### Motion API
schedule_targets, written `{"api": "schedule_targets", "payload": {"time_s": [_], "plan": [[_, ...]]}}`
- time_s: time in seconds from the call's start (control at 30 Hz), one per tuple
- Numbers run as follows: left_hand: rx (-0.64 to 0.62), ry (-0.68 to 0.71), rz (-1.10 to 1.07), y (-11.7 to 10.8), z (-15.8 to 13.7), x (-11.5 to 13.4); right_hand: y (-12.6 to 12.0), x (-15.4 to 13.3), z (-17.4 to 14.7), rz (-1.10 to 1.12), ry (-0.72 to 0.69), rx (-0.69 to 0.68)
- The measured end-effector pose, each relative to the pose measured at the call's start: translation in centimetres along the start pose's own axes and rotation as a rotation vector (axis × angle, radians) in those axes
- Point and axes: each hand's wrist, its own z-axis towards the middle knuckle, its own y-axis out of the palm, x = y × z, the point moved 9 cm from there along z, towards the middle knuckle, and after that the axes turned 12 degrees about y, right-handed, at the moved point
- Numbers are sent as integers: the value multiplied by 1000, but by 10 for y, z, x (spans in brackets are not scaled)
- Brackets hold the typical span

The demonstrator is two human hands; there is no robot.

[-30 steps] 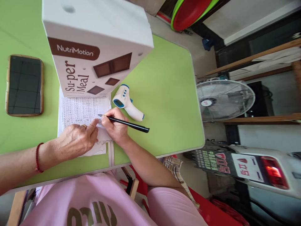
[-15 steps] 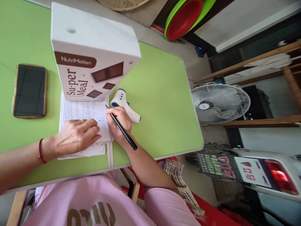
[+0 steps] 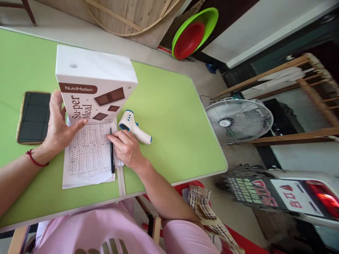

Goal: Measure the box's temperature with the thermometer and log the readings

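Note:
My left hand (image 3: pixel 59 125) is around the lower left edge of a white NutriMotion Super Meal box (image 3: pixel 79 86), its thumb along the front and its fingers at the side. The box stands upright at the top end of handwritten paper sheets (image 3: pixel 86 151). A black pen (image 3: pixel 112 158) lies along the right side of the sheets. Its front end is under the closed fingertips of my right hand (image 3: pixel 127 146). Just beyond that hand lies a white and blue infrared thermometer (image 3: pixel 139 132).
A phone (image 3: pixel 35 116) in a tan-edged case lies left of my left hand on the green table (image 3: pixel 172 120). Past the table's right edge are a fan (image 3: pixel 225 121), a wooden rack (image 3: pixel 293 139) and a scooter (image 3: pixel 288 194). Green and red basins (image 3: pixel 189 40) stand beyond.
My left hand has moved from the paper up to the box's left edge. The pen, earlier held slanted in my right hand, now lies on the sheets under my fingertips. The view has shifted.

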Motion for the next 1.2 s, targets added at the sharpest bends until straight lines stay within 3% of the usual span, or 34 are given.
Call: {"api": "schedule_targets", "payload": {"time_s": [0.1,0.2,0.3,0.4,0.5,0.6,0.7,0.8,0.9,1.07,1.2], "plan": [[121,-145,-120,-7,-2,-19,-13,15,3,24,86,81],[108,-188,-109,-7,-3,-26,-30,53,4,-97,348,172],[127,-192,-62,-10,-4,-26,-25,87,2,-250,569,14],[122,-258,-65,-9,-7,-30,-13,106,-4,-274,679,-179],[183,-301,-197,-8,-11,-32,-15,112,-6,-161,748,-150],[244,-267,-282,-11,-11,-25,-36,106,-3,145,760,96],[223,-244,-235,-14,-7,-15,-52,83,0,556,639,251],[181,-237,-272,-12,-4,-8,-40,39,3,907,478,68],[109,-272,-299,-7,-4,-9,-15,11,-6,1144,545,-124],[29,-287,-167,-7,-5,-13,9,5,-17,1233,723,-194],[18,-271,-138,-5,-5,-15,13,10,-15,1226,760,-190]]}}
